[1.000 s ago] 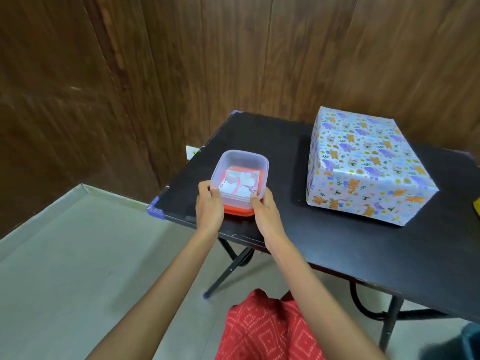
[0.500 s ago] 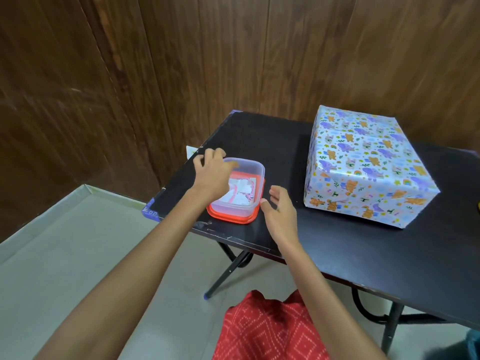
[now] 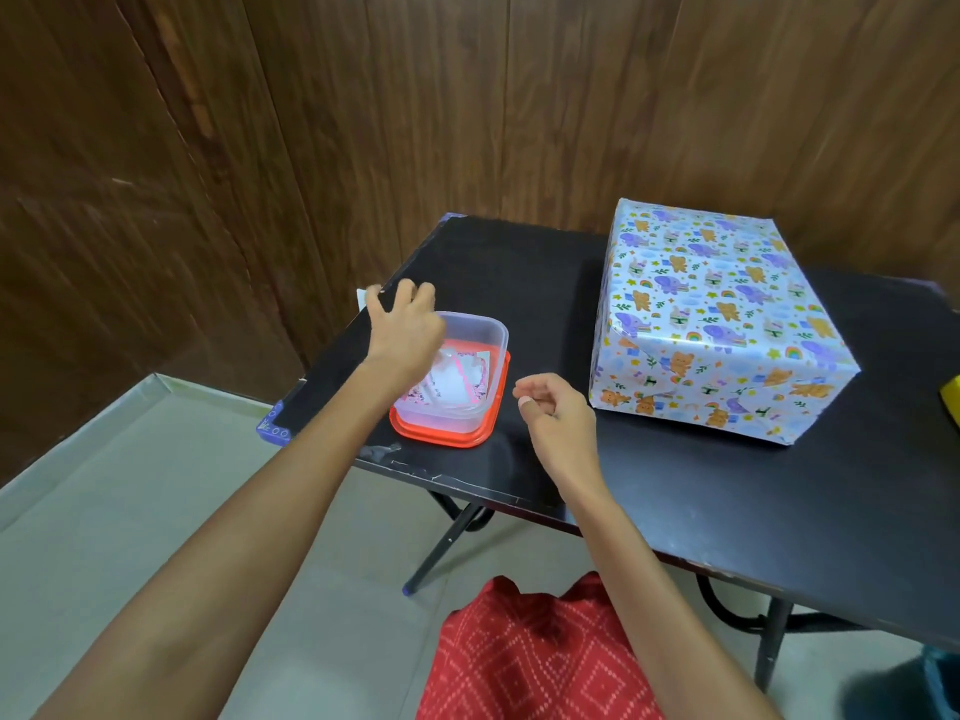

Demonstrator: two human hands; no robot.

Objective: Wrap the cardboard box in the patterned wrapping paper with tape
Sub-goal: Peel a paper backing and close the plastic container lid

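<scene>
The box (image 3: 717, 314), fully covered in pale paper printed with small animals, stands on the black table (image 3: 519, 272) at the right. A clear plastic container (image 3: 470, 376) sits upside down on its red lid (image 3: 447, 438) near the table's front left corner, with pink-and-white paper pieces inside. My left hand (image 3: 405, 335) lies over the container's left side, its fingers reaching past the far edge. My right hand (image 3: 558, 413) hovers just right of the container with fingers loosely curled, holding nothing.
A yellow object (image 3: 953, 397) peeks in at the right frame edge. Blue tape (image 3: 272, 428) marks the table's front left corner, and a white scrap (image 3: 362, 298) shows at its left edge. Wooden wall panels stand behind. Bare floor and the table's legs lie below.
Both hands let go of the container's near side. My left hand moved over its far left edge, and my right hand drew off to the right and curled loosely.
</scene>
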